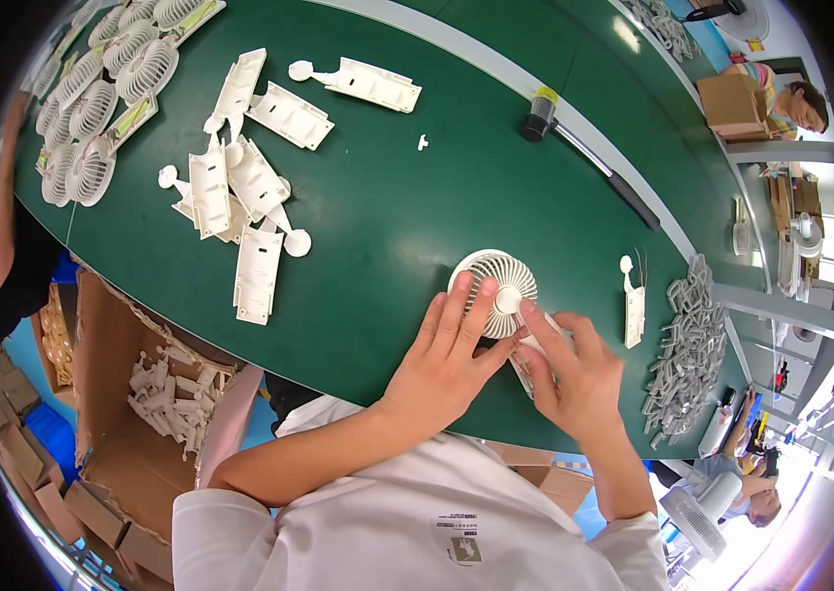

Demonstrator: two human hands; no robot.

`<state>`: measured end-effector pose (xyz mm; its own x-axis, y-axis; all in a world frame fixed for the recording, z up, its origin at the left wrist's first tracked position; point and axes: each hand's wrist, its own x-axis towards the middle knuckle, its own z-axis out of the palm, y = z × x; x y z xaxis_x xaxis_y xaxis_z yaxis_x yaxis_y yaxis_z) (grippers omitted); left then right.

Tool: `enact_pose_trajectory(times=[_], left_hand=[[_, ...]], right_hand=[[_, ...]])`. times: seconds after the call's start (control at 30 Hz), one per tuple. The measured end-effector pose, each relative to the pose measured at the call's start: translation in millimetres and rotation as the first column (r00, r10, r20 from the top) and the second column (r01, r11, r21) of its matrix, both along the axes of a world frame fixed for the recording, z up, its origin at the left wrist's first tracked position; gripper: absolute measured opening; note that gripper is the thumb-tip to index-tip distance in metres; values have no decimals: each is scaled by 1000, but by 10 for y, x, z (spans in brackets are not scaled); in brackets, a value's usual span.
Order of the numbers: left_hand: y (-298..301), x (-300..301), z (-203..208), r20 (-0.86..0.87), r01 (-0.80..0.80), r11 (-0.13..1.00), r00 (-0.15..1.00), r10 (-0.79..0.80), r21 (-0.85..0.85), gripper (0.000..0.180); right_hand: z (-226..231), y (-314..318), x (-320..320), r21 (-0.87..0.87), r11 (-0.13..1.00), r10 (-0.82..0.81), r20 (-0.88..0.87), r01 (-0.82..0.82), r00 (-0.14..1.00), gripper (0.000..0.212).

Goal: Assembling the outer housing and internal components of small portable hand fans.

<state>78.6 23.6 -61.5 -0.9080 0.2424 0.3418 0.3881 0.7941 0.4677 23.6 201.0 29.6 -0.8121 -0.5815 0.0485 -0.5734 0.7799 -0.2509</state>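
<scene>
A small white handheld fan (pixel 494 264) lies on the green table just in front of me, with its round grille away from my body. My left hand (pixel 447 360) spans it, fingertips on the grille and thumb by the neck. My right hand (pixel 575 369) closes around the handle (pixel 521 372), its index finger stretched toward the grille's hub. The palms hide most of the handle. To the right stands apart one white handle shell (pixel 635 317) with a round tab and thin wires. A loose pile of white handle shells (pixel 257 177) lies to the left.
Finished-looking fan heads (pixel 92 108) crowd the far left. A black-headed hammer (pixel 539 116) lies near the far edge. Grey clip-like parts (pixel 688 345) are heaped at the right. A cardboard box (pixel 122 433) of white parts stands at lower left. Other people are nearby.
</scene>
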Motion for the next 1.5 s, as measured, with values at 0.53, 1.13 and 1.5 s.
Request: enact_pose_trajectory(times=[0.53,1.13,1.5], left_hand=[[-55,-55,-24,-73,30,999,997,-33,-43,36],[-228,-615,324,-61,423,890,906,-419,168,37],[-186,-716,398,61,443,884,888,-455,146,32]], right_hand=[[150,-177,24,151,989,-15,179,-12,984,56],[-75,51,218,-139,963,-218,112,232,970,44],[-126,47,170,-193,941,-251,161,279,955,36]])
